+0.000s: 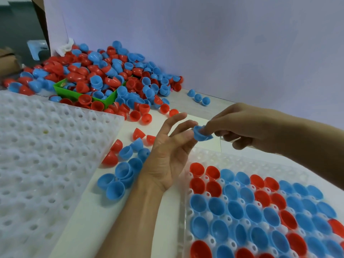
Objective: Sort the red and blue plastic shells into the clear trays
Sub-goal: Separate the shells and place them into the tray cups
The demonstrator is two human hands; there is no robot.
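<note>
My right hand pinches a blue shell in the air above the far edge of the clear tray. Palm up, my left hand sits just left of that shell, with fingertips touching or nearly touching it. The clear tray at lower right holds several red and blue shells, open side up. A big pile of red and blue shells lies at the back left. Several loose blue shells and red shells lie under my left wrist.
A white dimpled tray with no shells in it fills the left side. A green bin sits buried in the pile. A pale wall closes the back. Three blue shells lie apart near the wall.
</note>
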